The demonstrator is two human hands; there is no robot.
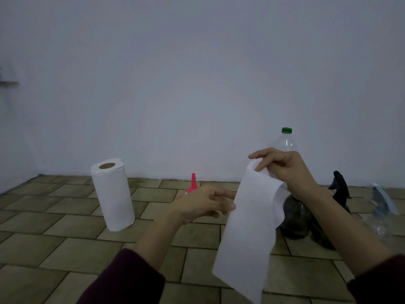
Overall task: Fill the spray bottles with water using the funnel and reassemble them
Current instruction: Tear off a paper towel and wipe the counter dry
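Hands first: two are in view, both raised over the tiled surface (65,249). The right hand (282,165) pinches the top edge of one loose sheet of paper towel (252,227) between thumb and fingers, and the sheet hangs down long in front of it. The left hand (203,202) sits just left of the sheet with its fingers loosely extended toward the paper; whether they touch it I cannot tell.

One paper towel roll (112,194) stands upright to the far left, well apart from the hands. One red funnel (192,186) shows behind the left hand, spout pointing up, its lower part hidden.

Three bottles can be counted on the right. One clear bottle with a green cap (286,139) stands upright at the far side, behind the right hand. One dark spray bottle (295,218) stands partly hidden by the sheet and the right forearm, and one dark trigger head (339,185) shows just right of that forearm. One clear spray bottle with a pale trigger head (382,207) stands at the far right edge, blurred.
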